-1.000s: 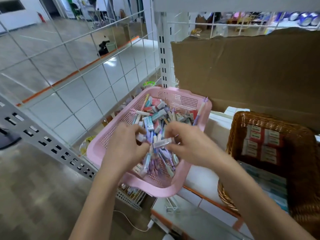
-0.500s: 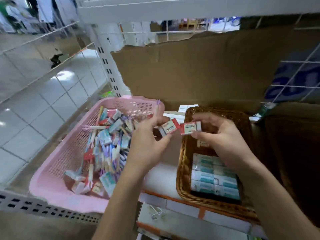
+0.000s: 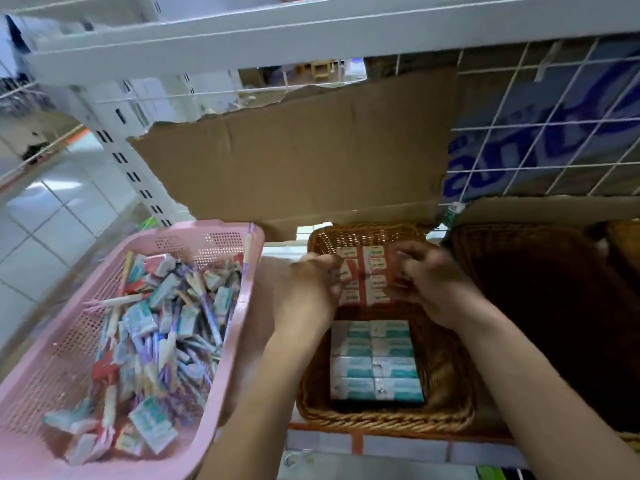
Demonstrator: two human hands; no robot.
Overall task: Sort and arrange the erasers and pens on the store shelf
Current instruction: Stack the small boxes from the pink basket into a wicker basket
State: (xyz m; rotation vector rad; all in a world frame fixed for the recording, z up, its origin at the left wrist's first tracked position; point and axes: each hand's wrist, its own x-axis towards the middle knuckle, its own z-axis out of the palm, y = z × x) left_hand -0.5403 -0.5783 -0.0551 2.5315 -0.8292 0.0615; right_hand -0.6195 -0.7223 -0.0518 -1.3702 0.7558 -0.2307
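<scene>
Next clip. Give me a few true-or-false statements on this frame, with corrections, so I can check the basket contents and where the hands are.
1. The left hand and the right hand are both over the wicker basket. True.
2. The pink basket is empty. False: it holds a jumble of pens and erasers.
3. In the wicker basket, the teal erasers lie nearer the person than the red erasers. True.
4. The pink basket stands right of the wicker basket. False: it stands left of it.
5. The left hand holds a pen. False: it pinches a red eraser.
</scene>
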